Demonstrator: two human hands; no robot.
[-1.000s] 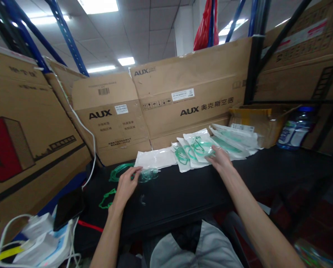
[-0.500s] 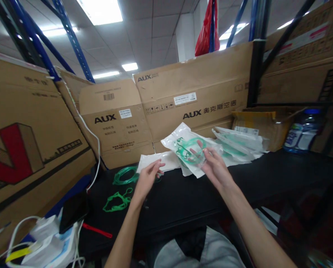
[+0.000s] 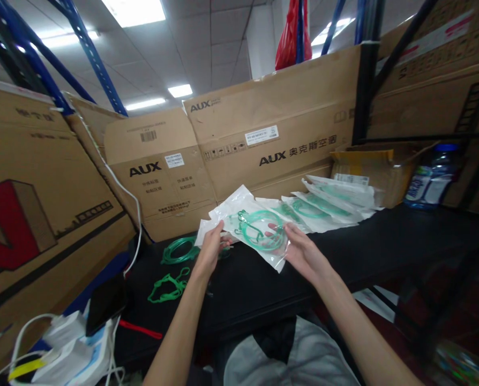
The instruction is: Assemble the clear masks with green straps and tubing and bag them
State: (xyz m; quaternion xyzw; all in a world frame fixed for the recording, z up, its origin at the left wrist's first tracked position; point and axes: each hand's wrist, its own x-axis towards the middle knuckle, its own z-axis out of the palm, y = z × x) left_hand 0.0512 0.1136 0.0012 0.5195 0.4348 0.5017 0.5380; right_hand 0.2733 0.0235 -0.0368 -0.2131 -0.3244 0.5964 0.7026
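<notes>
A clear-fronted pouch (image 3: 245, 206) with coiled green tubing and a green strap inside is held up, tilted, above the black table. My right hand (image 3: 304, 252) grips its right edge, thumb in front and fingers showing through behind. At the opposite edge is my left hand (image 3: 210, 252), its thumb and fingers closed on the pouch's left side. Behind the left hand lies a white packet (image 3: 203, 229), partly covered. Loose green tubing (image 3: 179, 251) is coiled on the table left of that hand, with a bright green strap (image 3: 167, 288) nearer me.
Several similar pouches (image 3: 320, 206) lie overlapped at right. Beyond them stand an open carton (image 3: 388, 177) and a blue-capped bottle (image 3: 432, 177). Cardboard (image 3: 231, 155) walls the back. A phone (image 3: 106, 305), power strip (image 3: 82, 359) with cables and red strap (image 3: 141, 329) sit at left.
The pouch has come down and left in my right hand, turning flatter toward me. My left hand has moved up to its left edge and closed on it. The view has shifted slightly.
</notes>
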